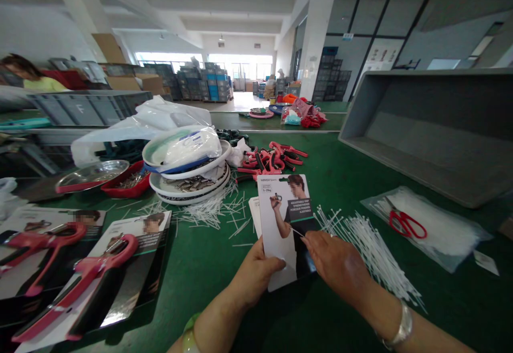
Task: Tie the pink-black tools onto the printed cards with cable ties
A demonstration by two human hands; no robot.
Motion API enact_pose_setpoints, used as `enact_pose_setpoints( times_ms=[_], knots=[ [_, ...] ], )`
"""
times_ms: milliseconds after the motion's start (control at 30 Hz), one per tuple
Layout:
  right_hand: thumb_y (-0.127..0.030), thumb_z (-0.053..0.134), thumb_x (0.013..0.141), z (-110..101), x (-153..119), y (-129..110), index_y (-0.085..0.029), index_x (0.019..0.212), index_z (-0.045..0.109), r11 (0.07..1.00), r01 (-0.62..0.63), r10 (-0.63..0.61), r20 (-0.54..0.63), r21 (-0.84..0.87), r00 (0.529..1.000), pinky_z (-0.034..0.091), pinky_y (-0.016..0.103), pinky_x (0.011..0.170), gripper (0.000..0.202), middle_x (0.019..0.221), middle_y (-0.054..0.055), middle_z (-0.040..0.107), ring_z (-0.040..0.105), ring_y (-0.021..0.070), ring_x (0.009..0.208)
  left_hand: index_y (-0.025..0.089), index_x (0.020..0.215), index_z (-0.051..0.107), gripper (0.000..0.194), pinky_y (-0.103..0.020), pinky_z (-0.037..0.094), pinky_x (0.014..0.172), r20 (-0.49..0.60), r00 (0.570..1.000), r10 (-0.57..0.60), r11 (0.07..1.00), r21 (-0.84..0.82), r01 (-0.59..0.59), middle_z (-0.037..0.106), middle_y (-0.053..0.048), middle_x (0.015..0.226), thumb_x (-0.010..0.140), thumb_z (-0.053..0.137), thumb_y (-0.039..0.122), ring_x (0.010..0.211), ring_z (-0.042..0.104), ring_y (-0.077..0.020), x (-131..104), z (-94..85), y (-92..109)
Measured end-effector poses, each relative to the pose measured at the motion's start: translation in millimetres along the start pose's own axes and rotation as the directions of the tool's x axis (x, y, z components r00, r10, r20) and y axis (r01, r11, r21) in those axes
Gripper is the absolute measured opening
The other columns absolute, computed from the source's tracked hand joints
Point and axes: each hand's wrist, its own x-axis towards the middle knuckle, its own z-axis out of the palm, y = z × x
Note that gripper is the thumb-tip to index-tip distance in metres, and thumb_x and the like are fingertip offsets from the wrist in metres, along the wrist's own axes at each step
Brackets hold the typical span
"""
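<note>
My left hand [256, 270] grips the lower left edge of an upright printed card [276, 224], thumb across its front. In front of the card's right side, my right hand [334, 259] pinches a thin white cable tie [297, 232] whose end lies against the card. More white cards [255, 215] show partly behind it. Loose white cable ties [377, 251] spread to the right of my right hand. At the left, pink-and-black hand grips [94, 273] lie on printed cards [134, 283]. Behind the held card is a heap of similar grips [272, 159].
Stacked plates [188, 190] with metal parts and a red tray [128, 182] stand left of centre. Red scissors [406, 223] rest on a plastic bag [444, 235]. A large grey bin [433, 128] stands at the right. A person [32, 75] is at the far left.
</note>
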Motion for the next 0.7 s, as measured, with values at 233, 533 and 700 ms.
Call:
enact_pose_setpoints(
  times_ms=[233,533,700],
  knots=[
    [-0.044,0.041,0.085,-8,10,-14,-0.02,0.075,0.05,0.342,-0.581,0.192,0.55,0.739,0.813,0.022,0.02,0.036,0.028,0.042,-0.007,0.045,0.033,0.007,0.032,0.016,0.104,0.06,0.043,-0.031,0.045,0.072,0.019,0.997,0.073,0.997,-0.007,-0.073,0.068,-0.005,0.089,0.064,0.074,0.023,0.076,0.06,-0.0189,-1,2.2,-3],
    [-0.038,0.061,0.069,-3,13,-29,-0.017,0.077,0.051,-0.35,-0.628,0.147,0.702,0.696,0.696,0.01,0.015,0.033,0.025,0.044,-0.009,0.047,0.03,0.0007,0.029,0.016,0.104,0.063,0.043,-0.03,0.045,0.078,-0.01,0.992,0.128,0.992,0.004,-0.128,0.069,-0.005,0.091,0.066,0.077,0.032,0.084,0.061,-0.0197,2,3.3,-8],
    [-0.058,0.053,0.075,-3,13,-32,-0.018,0.081,0.05,-0.11,-0.651,0.159,0.66,0.751,0.734,0.013,0.016,0.032,0.041,0.049,-0.006,0.053,0.035,0.003,0.03,0.014,0.104,0.063,0.044,-0.028,0.046,0.071,-0.004,0.992,0.126,0.992,0.016,-0.126,0.07,-0.006,0.089,0.066,0.076,0.032,0.076,0.062,-0.0186,2,-1.3,-6]
  ],
)
